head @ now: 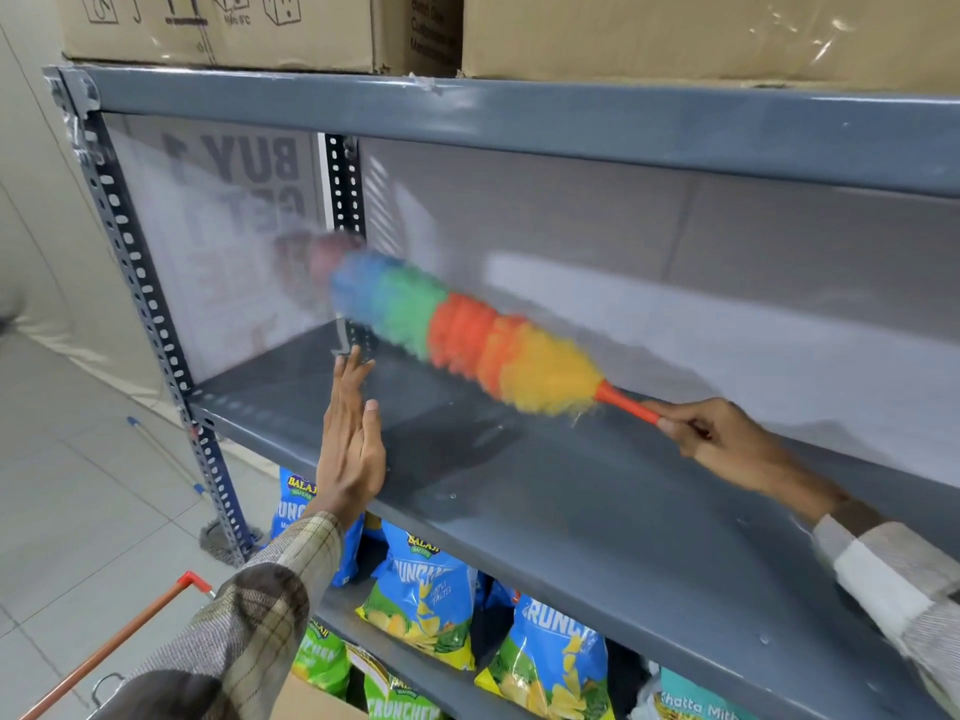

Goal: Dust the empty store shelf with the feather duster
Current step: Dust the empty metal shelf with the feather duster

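My right hand (709,426) pinches the feather duster (467,335) handle — head blurred over the grey shelf (597,511), far left. Left hand (350,439) flat, holding nothing.

the feather duster (457,330) has a fluffy head banded blue, green, orange and yellow on a thin orange handle. it slants over the grey metal shelf (597,511), blurred tip near the back left corner. the shelf board is bare.

right hand (717,433) grips feather duster (457,330) handle | left hand (350,439) flat, fingers spread (above shelf (571,501))
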